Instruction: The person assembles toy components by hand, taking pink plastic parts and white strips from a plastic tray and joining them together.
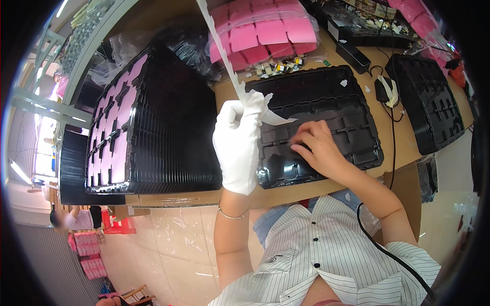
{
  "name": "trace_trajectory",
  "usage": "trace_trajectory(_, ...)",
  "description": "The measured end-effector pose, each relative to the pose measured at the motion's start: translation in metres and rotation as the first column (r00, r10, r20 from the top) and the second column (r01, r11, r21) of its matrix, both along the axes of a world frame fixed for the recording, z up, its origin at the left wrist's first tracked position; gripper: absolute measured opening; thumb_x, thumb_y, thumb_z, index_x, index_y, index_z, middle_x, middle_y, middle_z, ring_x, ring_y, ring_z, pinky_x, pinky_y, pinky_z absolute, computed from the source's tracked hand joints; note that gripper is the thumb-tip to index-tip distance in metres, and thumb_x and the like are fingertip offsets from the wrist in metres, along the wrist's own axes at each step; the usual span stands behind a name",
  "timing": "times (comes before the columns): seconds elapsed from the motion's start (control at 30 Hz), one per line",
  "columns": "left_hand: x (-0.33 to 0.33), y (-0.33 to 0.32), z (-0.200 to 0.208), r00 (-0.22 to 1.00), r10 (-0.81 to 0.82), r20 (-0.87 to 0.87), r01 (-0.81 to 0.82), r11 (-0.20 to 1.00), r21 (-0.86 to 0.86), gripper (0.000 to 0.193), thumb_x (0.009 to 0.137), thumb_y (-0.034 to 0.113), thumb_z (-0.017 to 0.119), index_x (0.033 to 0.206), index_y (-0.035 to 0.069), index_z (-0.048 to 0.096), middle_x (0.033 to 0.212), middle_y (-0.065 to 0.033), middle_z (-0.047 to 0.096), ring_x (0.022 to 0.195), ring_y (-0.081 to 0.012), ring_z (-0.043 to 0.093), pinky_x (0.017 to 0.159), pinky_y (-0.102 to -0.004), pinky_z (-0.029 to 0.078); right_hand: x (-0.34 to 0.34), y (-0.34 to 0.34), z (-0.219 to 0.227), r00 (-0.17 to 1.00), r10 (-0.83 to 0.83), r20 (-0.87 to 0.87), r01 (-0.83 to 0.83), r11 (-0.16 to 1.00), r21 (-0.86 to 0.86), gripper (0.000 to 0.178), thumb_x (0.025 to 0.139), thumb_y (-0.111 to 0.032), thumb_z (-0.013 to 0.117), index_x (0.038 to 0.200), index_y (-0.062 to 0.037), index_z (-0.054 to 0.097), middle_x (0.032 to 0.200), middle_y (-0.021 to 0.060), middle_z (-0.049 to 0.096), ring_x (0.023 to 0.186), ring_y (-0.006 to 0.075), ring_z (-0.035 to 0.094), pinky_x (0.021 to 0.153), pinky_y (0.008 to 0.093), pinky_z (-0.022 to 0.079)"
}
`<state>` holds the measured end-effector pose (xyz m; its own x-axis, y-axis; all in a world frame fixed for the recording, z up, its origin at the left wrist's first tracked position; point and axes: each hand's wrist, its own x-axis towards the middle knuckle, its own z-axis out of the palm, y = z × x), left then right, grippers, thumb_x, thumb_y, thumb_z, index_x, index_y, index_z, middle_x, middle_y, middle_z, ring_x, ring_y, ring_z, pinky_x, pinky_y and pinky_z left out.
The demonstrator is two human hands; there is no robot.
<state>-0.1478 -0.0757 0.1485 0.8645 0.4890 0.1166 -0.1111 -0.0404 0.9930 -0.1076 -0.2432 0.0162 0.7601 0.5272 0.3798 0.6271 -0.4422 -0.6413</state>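
Observation:
My left hand (237, 143) wears a white glove and is closed on a long white paper-like strip (223, 51) with a jagged edge. The strip runs up out of view, and its short curled tail hangs to the right over a black plastic tray (354, 120) with moulded compartments. My bare right hand (319, 148) hovers above that tray, near the tail's end. Its fingers are bent, with a gap between thumb and forefinger; the fingertips are slightly blurred. Nothing shows between them.
A tall stack of black trays (173, 122) with pink inserts stands left on the table. Behind lie pink wrapped packs (265, 33) and small parts (280, 66). To the right are a black adapter (353, 57), a cable and more black trays (429, 102). Another person (79, 218) is far left.

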Motion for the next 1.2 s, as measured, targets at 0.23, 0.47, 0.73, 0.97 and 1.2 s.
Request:
trace_trajectory(0.23, 0.006, -0.009, -0.002, 1.0, -0.023, -0.002, 0.023, 1.0, -0.001, 0.026, 0.094, 0.024, 0.066, 0.076, 0.009, 0.055, 0.066, 0.0046, 0.049, 0.057, -0.0015, 0.038, 0.053, -0.0185, 0.027, -0.005, 0.016, -0.018, 0.899, 0.242, -0.366, -0.226, 0.97, 0.087, 0.011, 0.074, -0.016, 0.079, 0.084, -0.0139, 0.075, 0.099, 0.006, 0.056, 0.099, 0.0267, 0.045, 0.089, 0.0352, 0.038)
trace_trajectory(0.47, 0.002, -0.008, -0.006, 1.0, 0.005, 0.018, -0.005, 1.0, 0.021, 0.025, 0.094, 0.024, 0.066, 0.078, 0.009, 0.055, 0.067, 0.0042, 0.05, 0.058, -0.0017, 0.038, 0.053, -0.0183, 0.028, -0.019, 0.027, -0.028, 0.968, 0.171, 0.183, -0.144, 0.978, -0.152, 0.017, 0.074, -0.022, 0.077, 0.089, -0.0167, 0.073, 0.109, 0.0057, 0.053, 0.105, 0.0283, 0.044, 0.088, 0.0418, 0.035)
trace_trajectory(0.73, -0.003, -0.013, -0.01, 1.0, -0.026, -0.013, 0.026, 0.999, -0.043, 0.021, 0.095, 0.024, 0.065, 0.082, 0.008, 0.058, 0.069, 0.0042, 0.051, 0.059, -0.0017, 0.039, 0.054, -0.0183, 0.029, -0.01, 0.003, 0.038, 0.872, 0.304, -0.384, 0.061, 0.711, 0.7, 0.031, 0.091, -0.003, 0.06, 0.122, -0.0014, 0.055, 0.12, 0.0102, 0.057, 0.107, 0.0183, 0.055, 0.093, 0.031, 0.046)
trace_trajectory(0.97, 0.011, -0.024, -0.007, 0.987, -0.127, -0.1, 0.144, 0.97, 0.194, 0.027, 0.092, 0.026, 0.069, 0.1, 0.0, 0.066, 0.083, 0.0013, 0.063, 0.075, -0.0029, 0.05, 0.063, -0.0203, 0.042, -0.01, -0.023, 0.06, 0.735, 0.36, -0.575, 0.238, 0.656, 0.716, 0.011, 0.09, -0.003, 0.066, 0.099, 0.0024, 0.068, 0.089, 0.0045, 0.068, 0.076, 0.0087, 0.064, 0.068, 0.0214, 0.052)
trace_trajectory(1.2, 0.018, -0.024, 0.011, 0.891, -0.241, -0.386, 0.383, 0.855, 0.349, 0.03, 0.086, 0.031, 0.074, 0.093, 0.001, 0.073, 0.069, -0.0008, 0.067, 0.061, -0.0041, 0.054, 0.057, -0.0215, 0.044, -0.023, -0.044, 0.062, 0.717, 0.384, -0.581, 0.254, 0.633, 0.731, 0.012, 0.09, 0.0, 0.065, 0.101, 0.0045, 0.068, 0.092, 0.0074, 0.067, 0.08, 0.0117, 0.065, 0.071, 0.0231, 0.053)
